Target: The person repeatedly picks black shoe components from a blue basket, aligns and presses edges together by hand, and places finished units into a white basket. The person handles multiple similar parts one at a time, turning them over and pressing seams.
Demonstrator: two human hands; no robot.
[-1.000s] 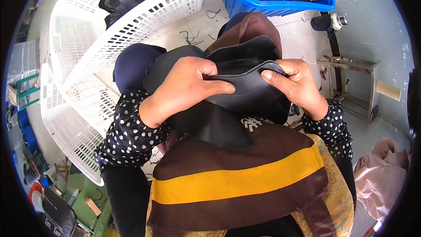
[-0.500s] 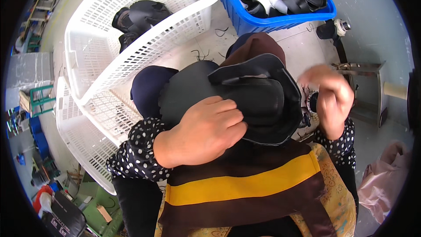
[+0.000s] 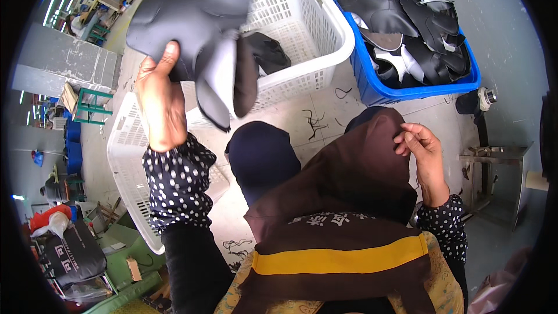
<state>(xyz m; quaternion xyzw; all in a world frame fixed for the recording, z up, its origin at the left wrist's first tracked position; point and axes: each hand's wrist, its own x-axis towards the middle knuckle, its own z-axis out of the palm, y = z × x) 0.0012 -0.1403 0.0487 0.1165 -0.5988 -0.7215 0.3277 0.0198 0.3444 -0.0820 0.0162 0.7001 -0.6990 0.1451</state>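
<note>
My left hand (image 3: 160, 99) is closed on the edge of a black leather shoe upper (image 3: 180, 20), its thumb showing on top. The upper hangs raised at the far left, over the near wall of a white slotted plastic basket (image 3: 340, 52), and its pale lining faces partly outward. Inside that basket lies another black upper (image 3: 268, 52), partly hidden by the raised one. My right hand (image 3: 427, 154) hovers by my right knee with its fingers loosely bent and apart, holding nothing.
A blue plastic crate (image 3: 401, 94) heaped with black uppers stands at the far right. Beside my left arm is a second white basket (image 3: 131, 180). A metal stand (image 3: 500, 160) is at right. Black thread scraps (image 3: 314, 123) litter the floor. A brown apron (image 3: 343, 168) covers my lap.
The black upper has left my lap; my left hand has carried it forward and left to the white basket. My right hand has moved slightly down. The view has shifted.
</note>
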